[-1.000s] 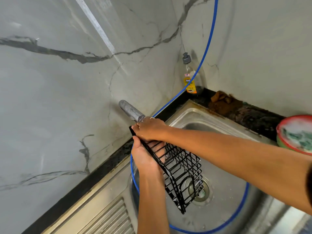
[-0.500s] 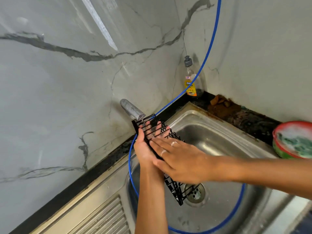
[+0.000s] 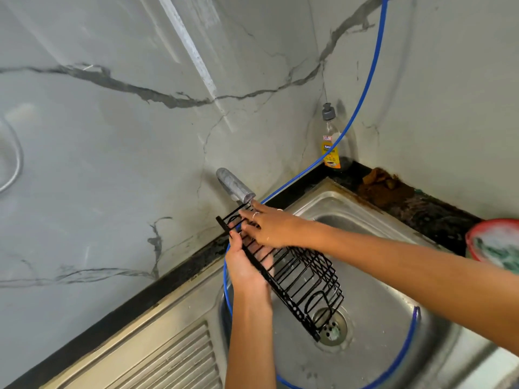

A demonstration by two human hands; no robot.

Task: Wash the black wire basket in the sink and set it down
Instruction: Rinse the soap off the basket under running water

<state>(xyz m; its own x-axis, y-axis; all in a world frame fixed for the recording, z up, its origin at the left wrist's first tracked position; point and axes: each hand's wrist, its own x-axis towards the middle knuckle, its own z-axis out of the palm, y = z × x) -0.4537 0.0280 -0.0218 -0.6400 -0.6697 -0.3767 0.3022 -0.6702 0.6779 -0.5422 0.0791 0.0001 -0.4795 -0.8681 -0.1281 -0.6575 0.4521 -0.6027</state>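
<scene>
Right now: I have the black wire basket (image 3: 297, 273) held tilted over the sink (image 3: 373, 290), its top end up by the tap (image 3: 235, 186) and its lower corner hanging above the drain (image 3: 332, 327).
Left hand: my left hand (image 3: 244, 265) is closed around the basket's flat back edge from below, carrying its weight.
Right hand: my right hand (image 3: 269, 226) lies across the upper wires with fingers spread, rubbing rather than clamping, so I call it open.
Water: I cannot tell whether the tap is running; no stream shows clearly.
Blue hose: the blue hose (image 3: 362, 108) drops down the wall, passes close behind the basket and loops round the basin.
Risk, snag: I judge a wire corner could catch the hose as I turn the basket.
Risk, slip: with wet skin and only one hand gripping, the basket could slide and strike the steel.
Risk, set-down: the soapy bowl (image 3: 497, 242) sits on the counter (image 3: 438, 217) at my right, crowding that side.
</scene>
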